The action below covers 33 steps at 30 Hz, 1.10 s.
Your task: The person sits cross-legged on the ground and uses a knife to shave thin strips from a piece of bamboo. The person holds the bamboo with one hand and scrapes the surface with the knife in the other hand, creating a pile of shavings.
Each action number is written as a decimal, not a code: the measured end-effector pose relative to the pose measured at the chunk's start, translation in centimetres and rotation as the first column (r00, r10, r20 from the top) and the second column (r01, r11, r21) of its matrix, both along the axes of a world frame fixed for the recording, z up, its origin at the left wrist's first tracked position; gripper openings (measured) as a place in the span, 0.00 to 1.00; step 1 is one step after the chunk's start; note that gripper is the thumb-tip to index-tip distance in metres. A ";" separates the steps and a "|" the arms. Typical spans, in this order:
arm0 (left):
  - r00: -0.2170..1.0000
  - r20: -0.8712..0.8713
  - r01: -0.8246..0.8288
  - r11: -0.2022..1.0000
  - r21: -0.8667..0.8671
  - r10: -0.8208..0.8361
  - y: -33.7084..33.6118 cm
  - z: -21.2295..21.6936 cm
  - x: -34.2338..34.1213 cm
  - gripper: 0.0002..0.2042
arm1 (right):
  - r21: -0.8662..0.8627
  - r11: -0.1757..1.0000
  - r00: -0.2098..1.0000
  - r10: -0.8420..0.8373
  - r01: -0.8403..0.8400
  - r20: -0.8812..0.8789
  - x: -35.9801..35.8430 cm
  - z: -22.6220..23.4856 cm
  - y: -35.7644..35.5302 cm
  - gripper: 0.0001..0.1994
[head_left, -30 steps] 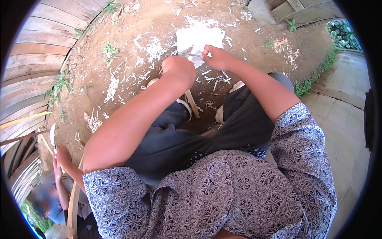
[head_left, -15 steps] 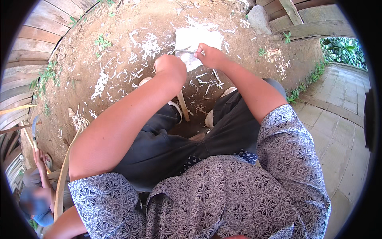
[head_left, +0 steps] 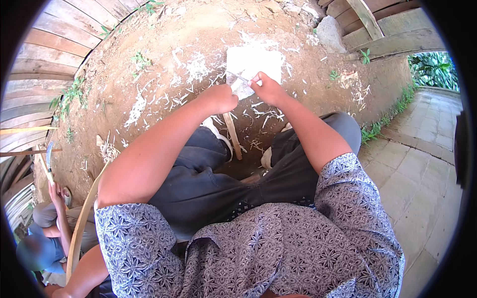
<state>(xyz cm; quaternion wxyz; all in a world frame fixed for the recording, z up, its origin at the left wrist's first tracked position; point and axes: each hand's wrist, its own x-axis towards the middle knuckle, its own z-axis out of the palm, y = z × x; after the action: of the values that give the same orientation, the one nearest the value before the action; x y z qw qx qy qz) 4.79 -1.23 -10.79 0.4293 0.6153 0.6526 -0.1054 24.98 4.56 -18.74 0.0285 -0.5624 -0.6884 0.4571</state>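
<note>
Over the near edge of a white sheet (head_left: 254, 55) on the dirt, my right hand (head_left: 268, 90) pinches the right end of a thin grey strip (head_left: 239, 77). The strip slants up to the left; whether it is a blade or a sliver cannot be told. My left hand (head_left: 221, 99) is a closed fist, back toward me, just left of and nearer than my right. Its fingers are hidden, and so is whatever they grip. Below this fist a pale wooden stick (head_left: 231, 134) runs down between my feet; its upper end is hidden by the hand.
Pale shavings (head_left: 198, 67) litter the dirt around the sheet. A long curved wooden strip (head_left: 79, 228) rises beside my left arm. At the left, a co-worker's hand (head_left: 55, 191) holds a curved-blade knife (head_left: 49, 159). Plank walls (head_left: 44, 59) and a paved path (head_left: 412, 159) flank the ground.
The view has shifted, so the ground appears lower and to the right. Both my hands have come a little nearer to me, the left more. The right still pinches the grey strip.
</note>
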 end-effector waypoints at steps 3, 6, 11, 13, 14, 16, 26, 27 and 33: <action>0.987 -0.122 0.113 0.993 0.045 -0.106 0.0 0.7 0.1 0.20 | 0.032 0.999 1.000 -0.023 0.023 -0.010 -0.1 0.0 -0.4 0.16; 0.953 -0.241 0.193 0.981 0.028 -0.181 0.5 1.7 0.7 0.16 | 0.032 0.999 1.000 -0.018 0.018 -0.013 -0.2 1.2 -1.0 0.16; 0.900 -0.326 0.296 0.955 -0.028 -0.289 1.0 2.9 1.9 0.12 | 0.116 0.993 0.999 -0.001 0.006 -0.037 0.9 0.2 -1.2 0.16; 0.892 -0.337 0.308 0.951 -0.034 -0.301 1.0 3.1 1.9 0.11 | 0.116 0.993 1.000 -0.013 0.012 0.010 0.3 0.6 -1.2 0.16; 0.891 -0.339 0.311 0.950 -0.025 -0.301 1.0 3.1 2.0 0.11 | 0.106 0.994 1.000 -0.014 0.011 0.023 0.0 0.8 -1.1 0.17; 0.883 -0.351 0.325 0.945 -0.024 -0.312 1.1 3.3 1.8 0.11 | 0.087 0.996 0.999 -0.016 0.012 0.050 -0.4 1.2 -0.9 0.18; 0.844 -0.420 0.351 0.936 -0.039 -0.334 1.9 3.4 1.6 0.11 | 0.090 0.995 0.995 -0.044 0.036 0.093 -1.8 1.5 -0.2 0.17; 0.831 -0.438 0.364 0.931 -0.039 -0.343 2.2 3.6 1.6 0.11 | 0.091 0.995 0.989 -0.052 0.040 0.136 -2.2 2.1 -0.2 0.17; 0.845 -0.440 0.346 0.938 0.012 -0.306 2.6 3.3 2.2 0.12 | 0.175 0.984 0.872 -0.100 0.017 0.479 -3.4 5.7 -0.6 0.16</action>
<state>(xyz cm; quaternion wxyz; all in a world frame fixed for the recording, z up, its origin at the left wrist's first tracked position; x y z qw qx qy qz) 7.02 1.37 -7.51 0.2218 0.6971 0.6214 -0.2805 21.61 3.96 -13.01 -0.0847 -0.6754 -0.6915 0.2417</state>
